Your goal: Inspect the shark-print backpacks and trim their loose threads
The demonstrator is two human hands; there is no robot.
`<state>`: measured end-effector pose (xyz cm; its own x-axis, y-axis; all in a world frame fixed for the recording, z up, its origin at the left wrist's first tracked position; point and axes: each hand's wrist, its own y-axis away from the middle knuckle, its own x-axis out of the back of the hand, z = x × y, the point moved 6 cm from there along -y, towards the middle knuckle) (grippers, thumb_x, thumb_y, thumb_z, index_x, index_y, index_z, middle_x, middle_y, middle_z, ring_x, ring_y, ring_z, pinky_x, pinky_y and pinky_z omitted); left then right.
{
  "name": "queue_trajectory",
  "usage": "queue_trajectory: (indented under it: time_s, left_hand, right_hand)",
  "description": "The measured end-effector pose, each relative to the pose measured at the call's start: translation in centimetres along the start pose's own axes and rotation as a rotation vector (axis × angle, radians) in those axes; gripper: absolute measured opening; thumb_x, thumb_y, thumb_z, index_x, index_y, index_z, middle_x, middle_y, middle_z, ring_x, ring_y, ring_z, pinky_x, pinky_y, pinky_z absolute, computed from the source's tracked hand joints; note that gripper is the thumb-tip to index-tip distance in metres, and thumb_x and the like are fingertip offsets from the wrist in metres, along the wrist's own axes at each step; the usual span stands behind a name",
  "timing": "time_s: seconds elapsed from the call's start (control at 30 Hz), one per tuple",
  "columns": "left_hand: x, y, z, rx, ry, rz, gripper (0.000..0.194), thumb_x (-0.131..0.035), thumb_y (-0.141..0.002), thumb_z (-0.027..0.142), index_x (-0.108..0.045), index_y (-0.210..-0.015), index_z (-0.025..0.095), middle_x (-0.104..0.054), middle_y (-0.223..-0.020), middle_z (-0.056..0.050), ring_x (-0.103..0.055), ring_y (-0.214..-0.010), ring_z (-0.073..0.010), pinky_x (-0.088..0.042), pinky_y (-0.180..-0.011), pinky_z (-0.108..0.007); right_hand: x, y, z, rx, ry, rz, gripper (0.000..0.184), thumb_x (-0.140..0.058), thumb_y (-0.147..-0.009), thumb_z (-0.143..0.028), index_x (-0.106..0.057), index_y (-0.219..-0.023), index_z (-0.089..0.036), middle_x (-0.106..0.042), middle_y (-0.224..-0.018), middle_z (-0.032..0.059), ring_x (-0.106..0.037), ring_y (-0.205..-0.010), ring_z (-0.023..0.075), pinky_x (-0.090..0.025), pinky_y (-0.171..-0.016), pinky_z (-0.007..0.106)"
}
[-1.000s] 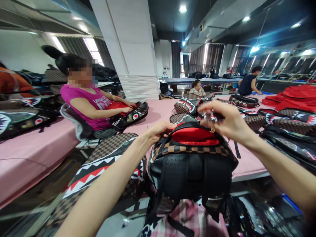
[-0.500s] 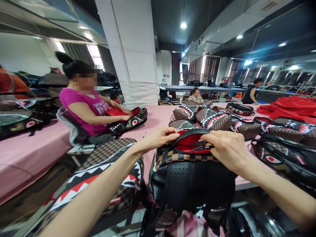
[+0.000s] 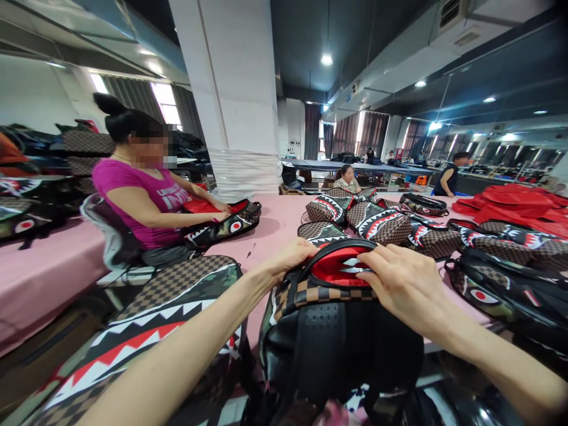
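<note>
A black backpack (image 3: pixel 341 343) with a brown check top panel stands upright before me, its zipped mouth spread and its red lining (image 3: pixel 331 266) showing. My left hand (image 3: pixel 295 255) is closed on the left edge of that mouth; the bag's rim partly hides the fingertips. At the right side of the opening is my right hand (image 3: pixel 399 278), fingers curled round small thread snips (image 3: pixel 353 265). Two silver blades point left over the lining, while the handle is hidden in the hand. Beside my left forearm lies a shark-mouth backpack (image 3: pixel 177 296) in check and camouflage.
Across the pink table (image 3: pixel 279 207) lie several patterned backpacks (image 3: pixel 379 222) and a red heap of bags (image 3: pixel 519 204). A pen (image 3: pixel 251 251) rests left of my hands. A co-worker (image 3: pixel 142 195) sits at the left, hands in another bag. A white pillar (image 3: pixel 235 106) rises behind.
The snips' silver blades now show in the bag's mouth, where dark zipper parts showed by my right hand before. The mouth looks wider, and the view has shifted slightly.
</note>
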<state>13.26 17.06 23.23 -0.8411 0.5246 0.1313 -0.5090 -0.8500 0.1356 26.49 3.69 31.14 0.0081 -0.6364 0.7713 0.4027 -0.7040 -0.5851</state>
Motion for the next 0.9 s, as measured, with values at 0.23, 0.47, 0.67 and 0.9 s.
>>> queue_trajectory:
  time_s: [0.23,0.47,0.67,0.9]
  left_hand:
    - [-0.8,1.0,0.5,0.067,0.103,0.021,0.021,-0.066,-0.048,0.024,-0.049,-0.042,0.013,-0.048,-0.037,0.003,-0.037,-0.034,-0.0060,-0.024,-0.037,-0.020]
    - [-1.0,1.3,0.6,0.073,0.138,0.022,0.024,-0.065,-0.053,0.016,-0.046,-0.038,0.013,-0.044,-0.034,0.004,-0.032,-0.032,-0.0040,-0.022,-0.034,-0.019]
    - [-0.9,1.3,0.6,0.080,0.136,0.046,0.020,-0.062,-0.054,0.013,-0.047,-0.040,0.013,-0.046,-0.035,0.004,-0.035,-0.032,-0.0049,-0.023,-0.034,-0.018]
    - [-0.6,1.3,0.6,0.048,0.109,0.058,0.020,-0.062,-0.051,0.016,-0.046,-0.040,0.013,-0.045,-0.035,0.004,-0.033,-0.033,-0.0042,-0.023,-0.035,-0.018]
  right_hand:
    - [-0.8,-1.0,-2.3,0.063,0.098,0.121,0.008,-0.059,-0.080,-0.018,-0.065,-0.082,-0.023,-0.066,-0.072,-0.0026,-0.050,-0.063,0.0146,-0.023,-0.053,0.029]
    - [-1.3,-1.2,-2.8,0.090,0.108,0.073,0.009,-0.060,-0.079,-0.018,-0.066,-0.084,-0.023,-0.068,-0.077,-0.0018,-0.049,-0.066,0.0155,-0.022,-0.053,0.030]
    - [-1.3,-1.4,-3.1,0.105,0.105,0.079,0.010,-0.058,-0.080,-0.017,-0.065,-0.084,-0.023,-0.067,-0.075,-0.0017,-0.047,-0.065,0.0153,-0.020,-0.053,0.029]
    - [-1.2,-1.5,-3.3,0.120,0.119,0.102,0.010,-0.058,-0.080,-0.016,-0.065,-0.079,-0.023,-0.067,-0.074,-0.0019,-0.048,-0.065,0.0152,-0.023,-0.053,0.029]
